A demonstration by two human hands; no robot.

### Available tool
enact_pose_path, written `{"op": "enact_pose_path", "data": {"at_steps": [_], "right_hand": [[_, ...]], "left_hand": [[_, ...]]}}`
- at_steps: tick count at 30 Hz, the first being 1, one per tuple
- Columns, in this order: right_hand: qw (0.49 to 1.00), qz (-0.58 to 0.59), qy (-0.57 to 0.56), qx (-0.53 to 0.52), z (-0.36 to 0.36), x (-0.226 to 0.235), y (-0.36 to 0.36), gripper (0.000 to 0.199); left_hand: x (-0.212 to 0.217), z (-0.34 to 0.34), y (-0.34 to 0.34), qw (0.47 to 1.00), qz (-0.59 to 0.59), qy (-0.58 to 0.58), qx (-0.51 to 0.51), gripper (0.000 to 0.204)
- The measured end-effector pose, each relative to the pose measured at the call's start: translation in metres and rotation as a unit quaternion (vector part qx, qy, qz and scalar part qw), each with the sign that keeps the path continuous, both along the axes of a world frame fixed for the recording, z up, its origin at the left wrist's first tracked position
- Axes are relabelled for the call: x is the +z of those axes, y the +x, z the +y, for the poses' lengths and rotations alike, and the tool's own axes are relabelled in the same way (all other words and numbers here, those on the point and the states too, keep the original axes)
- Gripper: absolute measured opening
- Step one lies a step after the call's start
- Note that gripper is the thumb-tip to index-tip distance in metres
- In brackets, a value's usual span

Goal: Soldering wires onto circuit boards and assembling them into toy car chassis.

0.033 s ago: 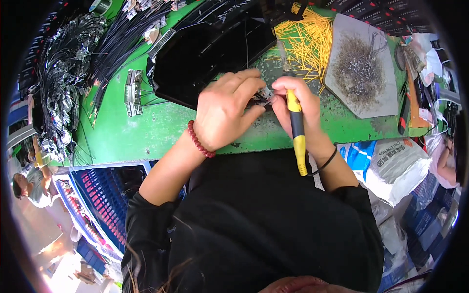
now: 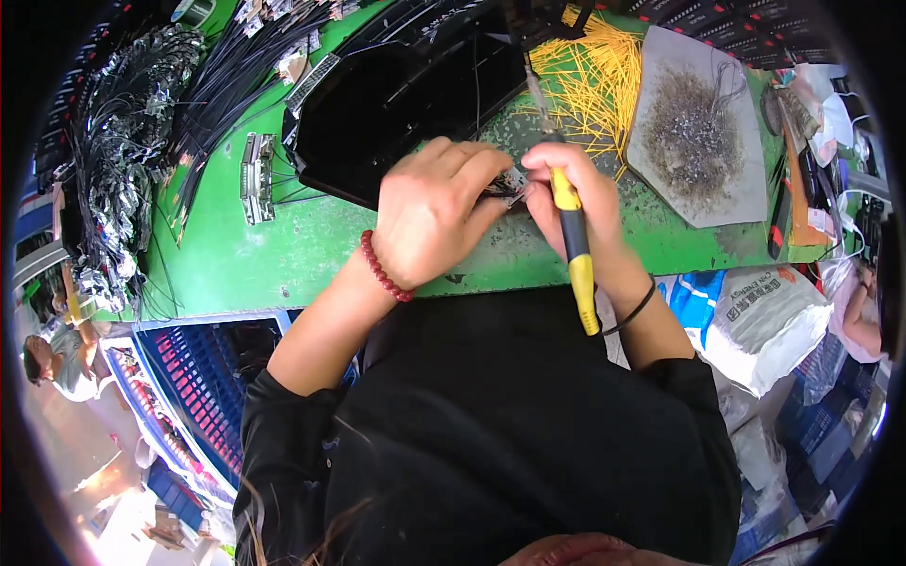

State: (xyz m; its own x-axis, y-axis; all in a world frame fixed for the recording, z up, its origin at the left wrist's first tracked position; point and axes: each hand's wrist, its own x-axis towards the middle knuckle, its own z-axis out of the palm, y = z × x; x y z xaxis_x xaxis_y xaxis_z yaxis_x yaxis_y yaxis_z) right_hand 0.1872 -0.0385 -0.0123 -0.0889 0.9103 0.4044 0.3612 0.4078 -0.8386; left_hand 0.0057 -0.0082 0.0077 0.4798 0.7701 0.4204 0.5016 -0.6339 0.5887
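I observe the left hand point(image 2: 429, 217) closed over a small connector piece point(image 2: 510, 184) with thin black leads, fingers pressed together and pinching it just above the green bench point(image 2: 245, 264). The right hand point(image 2: 576, 203) is wrapped tight around a yellow-and-black soldering iron point(image 2: 576, 250), tip aimed far toward the piece, which sits between both hands at the bench's middle. The joint itself is hidden by the fingers, so I cannot tell how much is soldered.

Judged from the layout, work is mid-run: a heap of yellow wires point(image 2: 590, 80) lies far right, beside a grey mat point(image 2: 746, 193) bearing a pile of dull metallic scrap. A black tray point(image 2: 396, 104) stands far of the hands. Bundles of black cables point(image 2: 226, 85) lie far left, and a metal connector shell point(image 2: 257, 176) rests left of the tray.
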Motion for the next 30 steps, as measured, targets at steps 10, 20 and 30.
{"op": "enact_pose_path", "data": {"at_steps": [10, 20, 30], "right_hand": [[0.975, -0.174, 0.132, -0.033, -0.003, -0.013, 0.011, 0.031], [0.973, -0.225, 0.037, 0.012, -0.007, -0.008, 0.016, 0.031], [0.992, -0.102, 0.064, -0.029, -0.003, -0.017, 0.015, 0.026]], "left_hand": [[-0.014, 0.002, 0.009, 0.987, 0.124, 0.090, 0.039, 0.015], [0.014, 0.003, 0.003, 0.998, -0.034, 0.045, -0.023, 0.033], [0.030, 0.002, -0.004, 0.992, -0.115, -0.018, -0.042, 0.028]]}}
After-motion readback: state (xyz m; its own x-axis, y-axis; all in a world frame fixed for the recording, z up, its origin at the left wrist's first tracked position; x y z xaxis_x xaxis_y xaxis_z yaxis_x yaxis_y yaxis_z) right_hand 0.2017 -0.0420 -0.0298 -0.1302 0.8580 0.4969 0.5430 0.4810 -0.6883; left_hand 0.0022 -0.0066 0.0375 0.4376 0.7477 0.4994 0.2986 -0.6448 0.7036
